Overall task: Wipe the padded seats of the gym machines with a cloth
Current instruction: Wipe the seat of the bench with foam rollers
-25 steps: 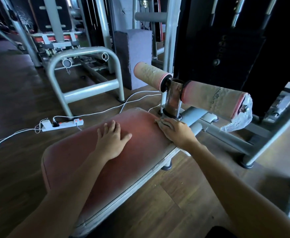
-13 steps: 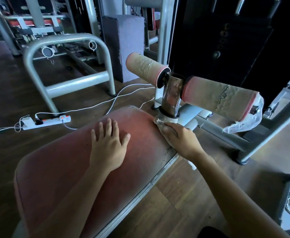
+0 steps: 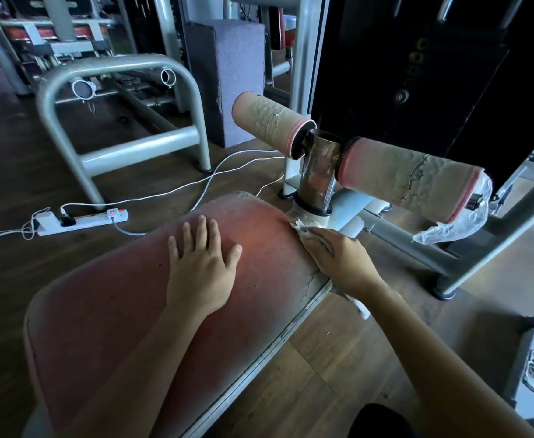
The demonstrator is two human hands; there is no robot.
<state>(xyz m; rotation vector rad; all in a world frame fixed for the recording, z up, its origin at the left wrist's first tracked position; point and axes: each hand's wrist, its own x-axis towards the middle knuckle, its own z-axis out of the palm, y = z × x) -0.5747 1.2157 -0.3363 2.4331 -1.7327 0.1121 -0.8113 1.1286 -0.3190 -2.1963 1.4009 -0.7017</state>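
A worn red padded seat (image 3: 126,311) fills the lower middle of the head view, cracked along its right edge. My left hand (image 3: 201,267) rests flat on its top, fingers spread. My right hand (image 3: 338,257) presses a crumpled white cloth (image 3: 300,226) against the seat's far right corner, beside the metal post. The cloth shows past my fingertips and a strip of it hangs below my wrist.
Two cracked tan roller pads (image 3: 408,181) stick out from a chrome post (image 3: 318,175) just beyond the seat; torn plastic (image 3: 455,222) hangs off the right one. A white power strip (image 3: 82,219) with cables lies on the wooden floor. A grey tube frame (image 3: 123,147) stands behind.
My right hand with the cloth has slid a little back along the seat's right edge. My left hand has stayed flat on the seat. The view has shifted slightly.
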